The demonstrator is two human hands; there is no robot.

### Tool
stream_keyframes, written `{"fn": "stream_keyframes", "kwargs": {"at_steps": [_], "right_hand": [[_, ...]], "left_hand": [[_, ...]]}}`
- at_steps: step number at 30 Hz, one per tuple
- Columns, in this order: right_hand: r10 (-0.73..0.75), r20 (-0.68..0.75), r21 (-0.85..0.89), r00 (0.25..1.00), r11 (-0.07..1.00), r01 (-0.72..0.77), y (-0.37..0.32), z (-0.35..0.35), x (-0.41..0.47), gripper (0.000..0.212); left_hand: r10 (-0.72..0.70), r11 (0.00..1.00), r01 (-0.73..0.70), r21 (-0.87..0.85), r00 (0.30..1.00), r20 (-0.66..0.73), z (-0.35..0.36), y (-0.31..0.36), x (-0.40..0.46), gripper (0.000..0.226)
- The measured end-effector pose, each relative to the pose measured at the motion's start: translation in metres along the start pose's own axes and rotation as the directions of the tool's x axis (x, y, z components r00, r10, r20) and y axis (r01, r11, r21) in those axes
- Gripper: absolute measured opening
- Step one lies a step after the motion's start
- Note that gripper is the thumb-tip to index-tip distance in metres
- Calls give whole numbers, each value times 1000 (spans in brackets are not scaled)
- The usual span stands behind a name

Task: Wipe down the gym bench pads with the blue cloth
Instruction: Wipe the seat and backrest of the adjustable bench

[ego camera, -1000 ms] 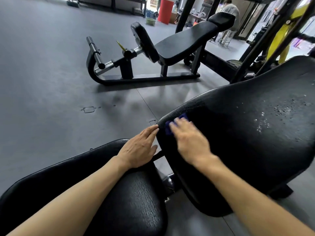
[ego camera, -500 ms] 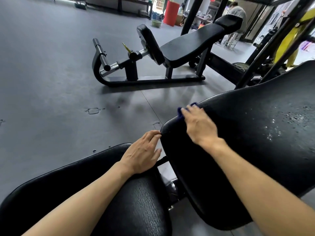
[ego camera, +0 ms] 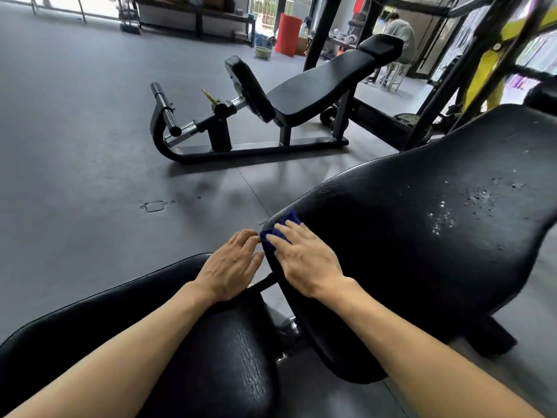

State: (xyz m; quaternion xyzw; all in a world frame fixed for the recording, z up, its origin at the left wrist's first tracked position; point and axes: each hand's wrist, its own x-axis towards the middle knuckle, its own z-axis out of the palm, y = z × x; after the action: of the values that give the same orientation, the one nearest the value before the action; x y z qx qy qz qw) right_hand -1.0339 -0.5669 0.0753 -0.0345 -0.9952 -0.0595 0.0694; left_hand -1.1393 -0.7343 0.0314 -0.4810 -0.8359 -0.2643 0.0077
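Observation:
A large black back pad point(ego camera: 422, 230) slopes up to the right, with white worn specks on its far part. My right hand point(ego camera: 307, 260) lies flat on the pad's near left edge and presses the blue cloth point(ego camera: 283, 229) against it; only the cloth's front shows past my fingertips. My left hand point(ego camera: 232, 267) rests with straight fingers on the end of the black seat pad point(ego camera: 211, 357), its fingertips touching the back pad's edge beside the cloth.
Another black bench machine point(ego camera: 301, 95) with a roller bar point(ego camera: 164, 108) stands on the grey floor ahead. A black and yellow rack frame point(ego camera: 488, 61) rises at right. A person point(ego camera: 398, 31) sits at the back near a red bin point(ego camera: 287, 34).
My right hand has slid the cloth back down the pad's left edge toward my left hand, after having moved it up the edge. My left hand has stayed on the seat pad.

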Motion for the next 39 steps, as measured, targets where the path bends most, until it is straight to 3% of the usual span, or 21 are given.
{"fn": "stream_keyframes", "kwargs": {"at_steps": [5, 10, 14, 16, 19, 25, 30, 34, 37, 39], "right_hand": [[-66, -71, 48, 995, 996, 70, 0, -9, -82, 48], [-59, -245, 79, 968, 994, 80, 16, -21, -135, 34], [-54, -250, 174, 967, 980, 100, 30, -40, -162, 23], [-22, -234, 179, 972, 982, 65, 41, -47, -175, 23], [39, -216, 58, 976, 998, -27, 50, -59, -192, 48], [304, -155, -177, 940, 928, -329, 40, -80, -216, 35], [255, -193, -217, 947, 931, -295, 34, -85, -224, 34], [223, -207, -267, 952, 924, -275, 85, -91, -220, 25], [299, -289, -235, 910, 899, -370, 151, -106, -220, 33], [350, -369, -188, 861, 879, -438, 196, -119, -220, 26]], "left_hand": [[-55, 995, 59, 82, 997, -54, 0, 26, -12, 58], [-97, 991, 103, 81, 993, -70, -10, 83, -33, 64], [-69, 992, 75, 101, 996, -58, -23, 134, -51, 71], [-31, 992, 39, 121, 997, -65, -28, 157, -58, 73], [13, 987, -2, 162, 998, -62, -39, 187, -68, 67], [85, 963, -87, 255, 996, 17, -61, 230, -71, 56], [94, 954, -121, 275, 990, 107, -65, 241, -45, 52], [114, 965, -150, 217, 979, 171, -47, 243, -12, 47], [149, 962, -189, 198, 968, 203, -18, 239, 13, 43], [170, 960, -208, 189, 965, 202, -1, 236, 28, 43]]}}
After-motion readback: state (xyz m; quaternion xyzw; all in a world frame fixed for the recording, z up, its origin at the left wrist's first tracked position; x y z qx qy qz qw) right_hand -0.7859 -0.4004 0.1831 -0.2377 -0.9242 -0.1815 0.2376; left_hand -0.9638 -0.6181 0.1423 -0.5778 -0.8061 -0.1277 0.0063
